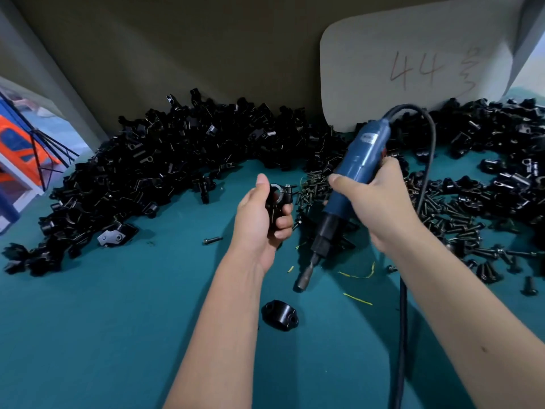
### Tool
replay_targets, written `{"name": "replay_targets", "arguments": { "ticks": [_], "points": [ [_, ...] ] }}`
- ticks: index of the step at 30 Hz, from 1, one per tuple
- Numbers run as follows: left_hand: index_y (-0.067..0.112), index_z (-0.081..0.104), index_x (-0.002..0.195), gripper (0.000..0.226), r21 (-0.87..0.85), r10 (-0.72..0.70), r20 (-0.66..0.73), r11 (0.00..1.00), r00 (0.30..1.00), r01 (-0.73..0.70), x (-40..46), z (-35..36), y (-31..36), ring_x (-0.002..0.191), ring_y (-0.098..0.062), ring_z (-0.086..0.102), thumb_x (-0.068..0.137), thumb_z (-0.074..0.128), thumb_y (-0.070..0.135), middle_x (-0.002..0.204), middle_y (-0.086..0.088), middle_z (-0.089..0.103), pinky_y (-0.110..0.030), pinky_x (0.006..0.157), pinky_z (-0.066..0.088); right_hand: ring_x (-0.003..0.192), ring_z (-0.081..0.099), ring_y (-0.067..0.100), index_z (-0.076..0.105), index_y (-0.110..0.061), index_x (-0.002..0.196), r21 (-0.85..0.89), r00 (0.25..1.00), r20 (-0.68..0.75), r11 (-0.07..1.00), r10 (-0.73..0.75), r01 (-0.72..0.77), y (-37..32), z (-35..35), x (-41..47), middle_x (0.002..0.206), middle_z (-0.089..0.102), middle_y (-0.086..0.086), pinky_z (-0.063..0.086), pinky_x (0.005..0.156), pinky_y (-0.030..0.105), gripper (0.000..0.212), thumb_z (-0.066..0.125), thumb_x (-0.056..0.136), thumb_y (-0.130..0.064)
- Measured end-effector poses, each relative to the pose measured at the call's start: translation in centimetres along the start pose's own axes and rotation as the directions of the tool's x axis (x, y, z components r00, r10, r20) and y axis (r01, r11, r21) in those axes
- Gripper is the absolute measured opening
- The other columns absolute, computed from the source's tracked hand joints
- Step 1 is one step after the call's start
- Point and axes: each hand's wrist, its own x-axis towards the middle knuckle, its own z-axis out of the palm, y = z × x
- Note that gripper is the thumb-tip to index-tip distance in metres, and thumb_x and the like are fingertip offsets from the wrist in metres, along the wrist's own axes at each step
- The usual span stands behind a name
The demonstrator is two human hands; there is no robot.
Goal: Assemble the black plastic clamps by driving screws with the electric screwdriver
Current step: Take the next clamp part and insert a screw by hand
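Head view. My left hand curls its fingers around a black plastic clamp, a screw standing in its top ear, above the middle of the green tabletop. My right hand grips the blue electric screwdriver, tilted with its bit down and apart from the clamp. A loose clamp half lies toward the near edge. Heaps of clamp parts line the far edge; loose screws lie toward the right edge.
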Motion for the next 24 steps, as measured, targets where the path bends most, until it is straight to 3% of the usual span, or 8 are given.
{"name": "replay_targets", "arguments": {
  "ticks": [3, 7, 9, 11, 13, 16, 20, 24],
  "points": [
    [0.016, 0.044, 0.098, 0.035, 0.145, 0.083, -0.032, 0.986, 0.996, -0.078, 0.0, 0.3, -0.3, 0.042, -0.012, 0.041, 0.106, 0.048, 0.050, 0.064, -0.005, 0.055, -0.020, 0.038, 0.030, 0.073, 0.059, 0.011, 0.043, -0.014, 0.112, -0.441, 0.987, -0.033, 0.889, -0.155, 0.125, 0.8, 0.2, -0.2, 0.092, 0.058, -0.002, 0.038, 0.051, 0.021, 0.059, 0.084, 0.080, -0.043],
    [0.014, 0.045, 0.102, 0.038, 0.188, 0.094, -0.039, 0.979, 0.995, -0.085, -0.2, 0.8, -0.3, 0.043, -0.015, 0.046, 0.106, 0.048, 0.052, 0.064, -0.005, 0.058, -0.021, 0.040, 0.035, 0.081, 0.057, 0.025, 0.038, -0.018, 0.112, -0.610, 0.980, 0.055, 0.770, -0.193, 0.186, 1.1, 0.7, -0.8, 0.099, 0.060, 0.006, 0.039, 0.061, 0.032, 0.062, 0.083, 0.079, -0.046],
    [0.014, 0.047, 0.101, 0.039, 0.197, 0.127, -0.049, 0.974, 0.991, -0.115, -0.3, 1.1, -0.5, 0.046, -0.017, 0.050, 0.106, 0.048, 0.052, 0.064, -0.005, 0.061, -0.022, 0.041, 0.039, 0.090, 0.051, 0.025, 0.042, -0.013, 0.119, -0.629, 0.974, 0.075, 0.748, -0.213, 0.212, 1.0, 0.9, -1.2, 0.114, 0.054, 0.010, 0.042, 0.071, 0.033, 0.063, 0.082, 0.082, -0.043],
    [0.015, 0.048, 0.095, 0.038, 0.287, 0.240, -0.063, 0.934, 0.969, -0.213, -0.2, 1.4, -0.9, 0.052, -0.017, 0.053, 0.106, 0.048, 0.052, 0.064, -0.002, 0.062, -0.025, 0.047, 0.043, 0.090, 0.047, 0.022, 0.048, -0.013, 0.123, -0.630, 0.935, 0.071, 0.711, -0.348, 0.312, 0.5, 0.8, -1.4, 0.122, 0.047, 0.009, 0.045, 0.080, 0.035, 0.056, 0.078, 0.087, -0.042],
    [0.018, 0.046, 0.084, 0.040, 0.437, 0.409, -0.052, 0.830, 0.911, -0.348, -0.2, 1.8, -1.3, 0.058, -0.011, 0.046, 0.104, 0.051, 0.052, 0.063, 0.007, 0.051, -0.027, 0.057, 0.041, 0.085, 0.052, 0.015, 0.058, -0.018, 0.118, -0.568, 0.878, 0.134, 0.690, -0.460, 0.448, -0.7, 0.5, -1.2, 0.111, 0.056, 0.002, 0.044, 0.078, 0.031, 0.038, 0.070, 0.093, -0.044],
    [0.014, 0.047, 0.083, 0.037, 0.467, 0.584, 0.025, 0.711, 0.812, -0.526, -0.8, 2.9, -1.5, 0.051, 0.000, 0.037, 0.105, 0.056, 0.043, 0.057, 0.016, 0.042, -0.012, 0.050, 0.033, 0.065, 0.054, 0.002, 0.069, -0.021, 0.102, -0.351, 0.853, 0.316, 0.784, -0.416, 0.512, -2.4, -0.1, -1.0, 0.082, 0.066, -0.007, 0.043, 0.066, 0.018, 0.019, 0.068, 0.097, -0.039],
    [0.016, 0.054, 0.086, 0.029, 0.441, 0.599, 0.106, 0.687, 0.794, -0.578, -1.8, 4.9, -2.4, 0.058, -0.001, 0.039, 0.104, 0.060, 0.038, 0.063, 0.016, 0.046, -0.017, 0.055, 0.034, 0.064, 0.055, 0.009, 0.067, -0.013, 0.100, -0.238, 0.855, 0.361, 0.849, -0.373, 0.471, -2.8, -2.8, -0.9, 0.087, 0.068, -0.001, 0.050, 0.065, 0.031, 0.011, 0.073, 0.092, -0.013],
    [0.019, 0.066, 0.082, 0.028, 0.558, 0.555, 0.225, 0.600, 0.801, -0.573, -3.1, 7.8, -3.6, 0.068, -0.011, 0.053, 0.097, 0.069, 0.042, 0.070, 0.001, 0.062, -0.028, 0.063, 0.043, 0.057, 0.059, 0.004, 0.068, -0.014, 0.094, -0.300, 0.856, 0.412, 0.840, -0.313, 0.452, -3.5, -8.1, -0.8, 0.078, 0.070, -0.005, 0.048, 0.060, 0.025, 0.011, 0.073, 0.089, -0.006]
  ]
}}
